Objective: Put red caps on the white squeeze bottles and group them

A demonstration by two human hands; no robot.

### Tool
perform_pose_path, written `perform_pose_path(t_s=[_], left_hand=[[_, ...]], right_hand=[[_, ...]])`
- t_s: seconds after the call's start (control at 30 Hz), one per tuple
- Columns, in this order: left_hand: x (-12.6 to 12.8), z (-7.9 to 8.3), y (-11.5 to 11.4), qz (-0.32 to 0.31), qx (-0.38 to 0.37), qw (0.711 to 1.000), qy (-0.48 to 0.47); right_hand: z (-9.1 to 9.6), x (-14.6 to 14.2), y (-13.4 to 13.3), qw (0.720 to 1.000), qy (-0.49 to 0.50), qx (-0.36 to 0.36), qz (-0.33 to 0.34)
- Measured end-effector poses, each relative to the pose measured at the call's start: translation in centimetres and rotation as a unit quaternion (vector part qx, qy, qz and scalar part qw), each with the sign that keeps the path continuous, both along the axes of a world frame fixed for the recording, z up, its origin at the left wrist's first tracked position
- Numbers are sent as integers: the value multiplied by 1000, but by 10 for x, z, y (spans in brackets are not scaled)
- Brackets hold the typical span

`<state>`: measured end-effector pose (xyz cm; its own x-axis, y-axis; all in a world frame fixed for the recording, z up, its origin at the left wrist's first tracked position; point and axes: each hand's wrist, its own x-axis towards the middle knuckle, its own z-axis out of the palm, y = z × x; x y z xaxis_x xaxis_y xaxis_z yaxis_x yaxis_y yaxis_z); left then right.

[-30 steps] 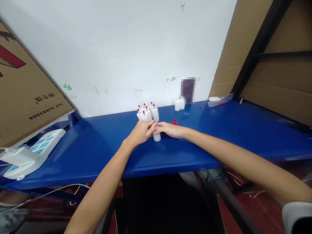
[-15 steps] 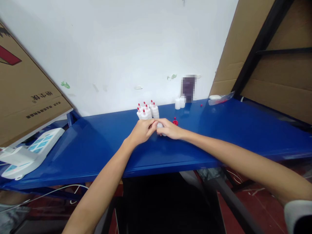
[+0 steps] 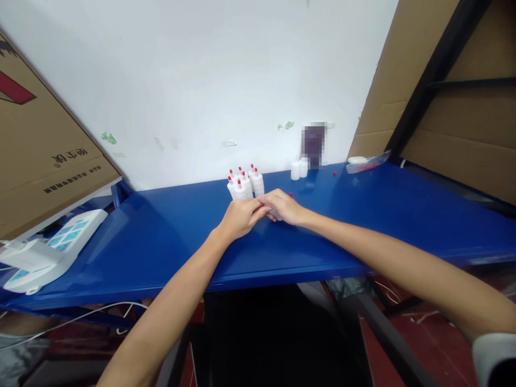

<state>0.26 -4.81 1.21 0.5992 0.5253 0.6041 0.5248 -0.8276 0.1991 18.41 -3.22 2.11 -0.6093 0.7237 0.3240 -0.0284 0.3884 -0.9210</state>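
My left hand (image 3: 242,216) and my right hand (image 3: 285,206) meet over the blue table, both closed around a small white squeeze bottle (image 3: 277,214). Only a sliver of the bottle shows between the fingers; its top is hidden. Just behind my left hand stands a cluster of several white bottles (image 3: 242,189) with pointed red tips. A red cap (image 3: 291,195) peeks out behind my right hand, which covers whatever lies near it.
Two white bottles without red tips (image 3: 295,171) stand by the wall. A loose red cap (image 3: 334,173) and a clear plastic bag (image 3: 368,162) lie to their right. On the left of the blue table (image 3: 161,247) sits a white device with blue panels (image 3: 60,250), beside a cardboard box (image 3: 52,145).
My right hand has rolled over the bottle and now hides most of it and the pile of red caps. My left fingers have stretched further under the right hand.
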Motion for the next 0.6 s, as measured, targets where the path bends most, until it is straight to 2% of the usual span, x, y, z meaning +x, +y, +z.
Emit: perform_pose_path(t_s=[0.1, 0.2, 0.43, 0.6], left_hand=[[-1, 1, 0, 47, 41, 998, 7], [-2, 1, 1, 70, 47, 996, 16], [1, 3, 1, 94, -22, 992, 82], [4, 3, -1, 81, -62, 986, 135]], right_hand=[[4, 6, 3, 999, 9, 4, -34], [8, 10, 4, 998, 30, 16, -59], [9, 11, 2, 993, -8, 85, -80], [8, 13, 5, 984, -41, 141, -102]])
